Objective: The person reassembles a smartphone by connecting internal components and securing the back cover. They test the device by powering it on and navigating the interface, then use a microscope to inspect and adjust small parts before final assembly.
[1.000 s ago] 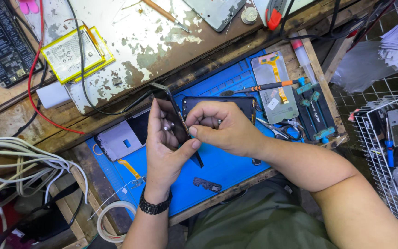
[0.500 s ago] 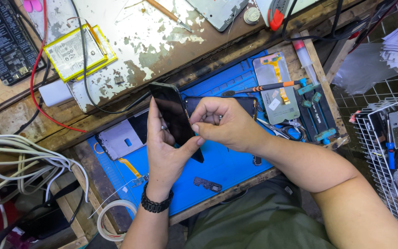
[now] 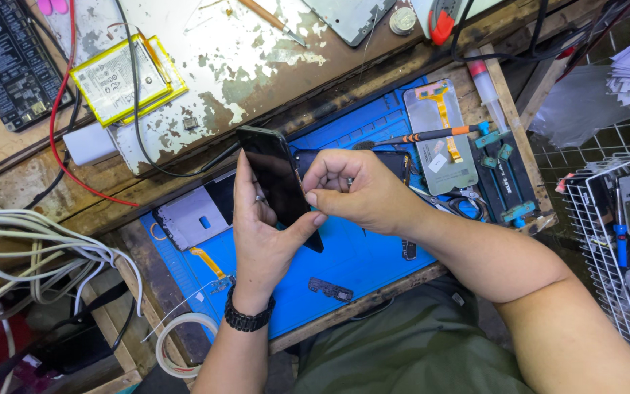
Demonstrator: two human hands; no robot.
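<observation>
Black phone (image 3: 278, 186) sits tilted in our left hand (image 3: 264, 233) over the blue mat (image 3: 359, 255), right hand (image 3: 362, 193) at three o'clock pinching its edge, parts lying loose, so we judge reassembly unfinished.

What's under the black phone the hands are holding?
Under the black phone lies a blue work mat. The left hand cups the phone from below and the right hand pinches its edge. The hands and phone cover part of the mat, so anything there is hidden.
</observation>
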